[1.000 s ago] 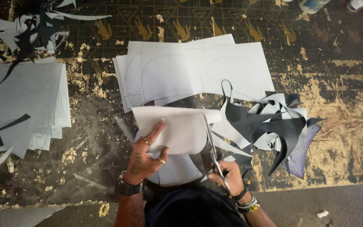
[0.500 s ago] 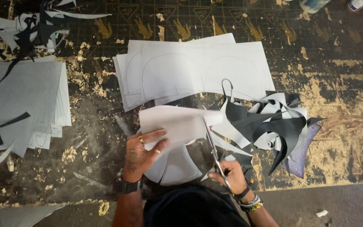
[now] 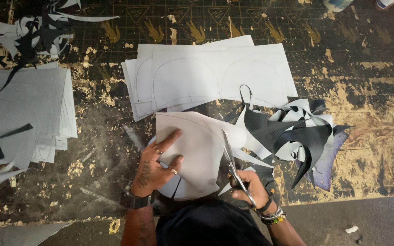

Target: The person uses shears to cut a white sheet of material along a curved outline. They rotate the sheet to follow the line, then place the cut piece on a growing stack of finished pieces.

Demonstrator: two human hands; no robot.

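My left hand (image 3: 157,165) holds a white sheet (image 3: 196,145) with a rounded edge, fingers spread over its left side. My right hand (image 3: 247,187) grips a pair of scissors (image 3: 231,159), whose blades point away from me and cut into the sheet's right side. The sheet lies over a worn dark cutting mat (image 3: 106,150) near the front edge.
A stack of white sheets with drawn curved outlines (image 3: 210,75) lies beyond the hands. A pile of black and white offcuts (image 3: 297,134) sits to the right. Another sheet stack (image 3: 23,114) and more scraps (image 3: 33,32) lie at the left.
My left hand has turned the sheet and shifted its grip, fingers now more spread. The scissors have advanced a little along the sheet's right side.
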